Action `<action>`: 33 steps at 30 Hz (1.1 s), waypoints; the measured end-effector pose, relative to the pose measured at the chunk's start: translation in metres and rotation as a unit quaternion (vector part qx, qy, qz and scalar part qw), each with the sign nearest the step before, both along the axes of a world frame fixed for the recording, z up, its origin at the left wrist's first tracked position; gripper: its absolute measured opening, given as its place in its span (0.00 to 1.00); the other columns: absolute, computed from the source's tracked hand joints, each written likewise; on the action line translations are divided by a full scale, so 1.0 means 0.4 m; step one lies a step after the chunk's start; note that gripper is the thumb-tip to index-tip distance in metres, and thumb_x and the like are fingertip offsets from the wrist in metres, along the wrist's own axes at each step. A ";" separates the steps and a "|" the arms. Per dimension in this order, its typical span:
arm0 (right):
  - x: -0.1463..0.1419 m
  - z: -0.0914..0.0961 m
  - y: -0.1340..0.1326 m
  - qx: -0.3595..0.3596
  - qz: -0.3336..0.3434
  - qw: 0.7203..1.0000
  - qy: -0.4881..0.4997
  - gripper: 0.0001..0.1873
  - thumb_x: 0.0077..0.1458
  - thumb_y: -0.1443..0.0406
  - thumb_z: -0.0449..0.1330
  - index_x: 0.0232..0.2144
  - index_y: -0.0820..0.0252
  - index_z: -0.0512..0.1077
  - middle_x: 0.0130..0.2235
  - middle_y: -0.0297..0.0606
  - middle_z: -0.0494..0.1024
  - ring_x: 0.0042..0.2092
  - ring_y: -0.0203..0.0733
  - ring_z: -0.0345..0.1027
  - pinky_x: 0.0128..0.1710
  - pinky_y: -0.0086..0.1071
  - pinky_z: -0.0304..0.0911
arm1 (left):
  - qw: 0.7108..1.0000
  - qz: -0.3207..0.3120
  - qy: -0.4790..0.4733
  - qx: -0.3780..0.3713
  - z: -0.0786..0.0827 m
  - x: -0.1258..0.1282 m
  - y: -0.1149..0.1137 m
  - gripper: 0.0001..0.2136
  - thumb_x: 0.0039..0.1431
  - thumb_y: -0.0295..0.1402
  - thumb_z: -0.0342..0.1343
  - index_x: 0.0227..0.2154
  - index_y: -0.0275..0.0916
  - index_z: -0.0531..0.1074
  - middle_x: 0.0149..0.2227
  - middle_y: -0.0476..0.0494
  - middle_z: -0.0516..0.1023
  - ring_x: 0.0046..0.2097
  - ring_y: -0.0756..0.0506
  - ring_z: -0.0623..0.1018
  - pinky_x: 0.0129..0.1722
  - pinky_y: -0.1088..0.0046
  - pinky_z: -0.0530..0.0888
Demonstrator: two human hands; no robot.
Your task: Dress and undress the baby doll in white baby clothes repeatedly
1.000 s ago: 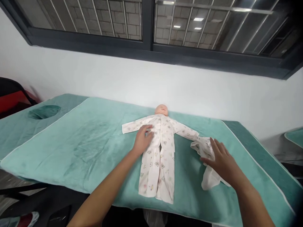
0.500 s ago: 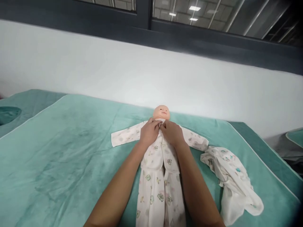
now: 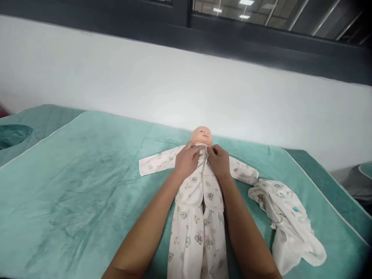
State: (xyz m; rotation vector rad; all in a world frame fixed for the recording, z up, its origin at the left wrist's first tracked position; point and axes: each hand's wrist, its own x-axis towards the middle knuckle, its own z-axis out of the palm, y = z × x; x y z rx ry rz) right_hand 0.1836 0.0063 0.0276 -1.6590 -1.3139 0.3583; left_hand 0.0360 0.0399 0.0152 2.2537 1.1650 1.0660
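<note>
A baby doll [image 3: 201, 135] lies on its back with its head toward the wall. It wears a white printed baby jacket [image 3: 190, 190], sleeves spread to both sides, and matching printed trousers [image 3: 186, 240]. At the neck of the jacket, my left hand [image 3: 187, 159] pinches the front edge on the left. My right hand [image 3: 218, 159] grips the other front edge, a little apart from the left hand. Lower down, the two front edges lie close together over the doll's belly. Whatever fastening is under my fingertips is too small to make out.
A crumpled white printed cloth [image 3: 287, 221] lies to the right, touching the jacket's right cuff. Everything rests on a green sheet [image 3: 87, 186] with a white-edged border. Behind it stands a white wall [image 3: 116, 81] below a dark window frame [image 3: 145, 27].
My right hand has moved slightly away from my left, opening a small gap between them at the neck. The view has shifted a little.
</note>
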 end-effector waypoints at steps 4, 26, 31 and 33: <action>-0.024 -0.004 -0.090 0.032 -0.009 0.999 -0.042 0.15 0.61 0.53 0.54 0.31 0.56 0.67 0.27 0.31 0.73 0.29 0.37 0.63 0.32 0.30 0.54 | 0.997 -0.038 -0.060 0.038 -0.014 -0.015 -0.031 0.14 0.65 0.26 0.49 0.41 0.45 0.80 0.37 0.47 0.74 0.43 0.47 0.74 0.42 0.70 0.71; 0.031 -0.019 -0.121 -0.007 0.138 0.987 0.085 0.13 0.61 0.56 0.55 0.30 0.58 0.70 0.27 0.31 0.69 0.31 0.37 0.61 0.33 0.30 0.56 | 0.993 -0.113 -0.039 0.019 -0.005 -0.025 -0.038 0.15 0.68 0.30 0.45 0.42 0.44 0.79 0.37 0.44 0.71 0.43 0.46 0.71 0.43 0.67 0.70; 0.011 -0.021 -0.119 0.000 0.093 0.995 0.043 0.14 0.62 0.57 0.53 0.31 0.58 0.72 0.31 0.34 0.74 0.34 0.40 0.65 0.37 0.31 0.58 | 0.992 -0.117 -0.041 -0.009 0.002 -0.020 -0.040 0.14 0.68 0.29 0.46 0.42 0.43 0.78 0.38 0.44 0.72 0.45 0.46 0.72 0.46 0.67 0.70; 0.007 -0.019 -0.120 0.005 0.066 0.997 0.032 0.14 0.62 0.57 0.53 0.30 0.58 0.71 0.31 0.34 0.75 0.34 0.40 0.65 0.37 0.31 0.58 | 0.992 -0.108 -0.053 -0.023 0.007 -0.021 -0.046 0.13 0.67 0.28 0.46 0.41 0.43 0.78 0.39 0.45 0.72 0.45 0.46 0.72 0.47 0.68 0.70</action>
